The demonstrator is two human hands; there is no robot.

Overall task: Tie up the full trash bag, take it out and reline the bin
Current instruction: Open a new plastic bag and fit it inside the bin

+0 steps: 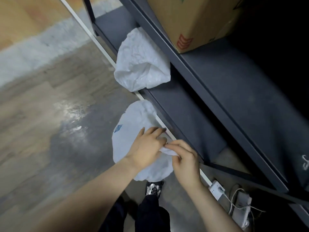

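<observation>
A full white trash bag [133, 139] with blue print sits low beside the dark metal shelf unit, just in front of my legs. My left hand [147, 146] lies on top of the bag, its fingers curled into the bunched plastic at the neck. My right hand [184, 158] pinches a twisted strip of the same bag between thumb and fingers, touching my left hand. A second white bag [142, 64], crumpled and open-mouthed, hangs over the edge of a shelf farther away. No bin is visible.
The dark metal shelf unit [209, 97] runs along the right, with a cardboard box [192, 19] on an upper shelf. A white power strip [217, 190] with cables lies on the floor at lower right. Grey and wood-look floor spreads to the left. My shoe [153, 188] stands under the bag.
</observation>
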